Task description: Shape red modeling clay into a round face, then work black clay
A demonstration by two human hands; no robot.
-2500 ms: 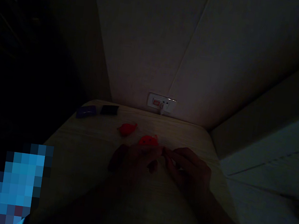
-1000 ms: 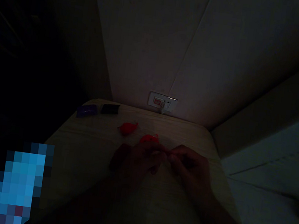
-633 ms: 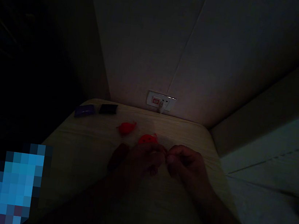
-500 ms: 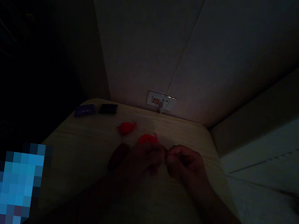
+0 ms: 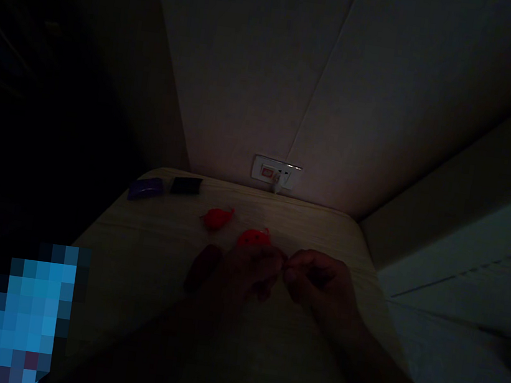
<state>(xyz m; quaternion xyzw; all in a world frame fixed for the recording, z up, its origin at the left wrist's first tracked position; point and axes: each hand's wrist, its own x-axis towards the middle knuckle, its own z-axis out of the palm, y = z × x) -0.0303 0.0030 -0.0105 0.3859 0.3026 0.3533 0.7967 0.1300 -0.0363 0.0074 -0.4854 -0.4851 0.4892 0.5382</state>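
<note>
Over the wooden tabletop [image 5: 300, 354], my left hand [image 5: 254, 270] and my right hand [image 5: 319, 280] meet almost fingertip to fingertip. Both are closed in a pinch around something small and dark that the dim light hides. Just beyond my left hand lies a bright red item [image 5: 254, 238] with dark spots, partly covered by the fingers. A second red bundle [image 5: 217, 218], with thin ends sticking out, rests farther back to the left. Beside my left wrist is a dark red oblong object [image 5: 203, 267], its kind unclear.
A purple packet [image 5: 145, 188] and a black flat item [image 5: 186, 185] lie at the table's back left. On the wall behind, a socket plate [image 5: 277, 172] holds a plug. A pixelated blue patch [image 5: 33, 307] covers the lower left.
My hands stay nearly in place, with small finger movements at the pinch. The fingers of my left hand have shifted slightly. The things on the table have not moved.
</note>
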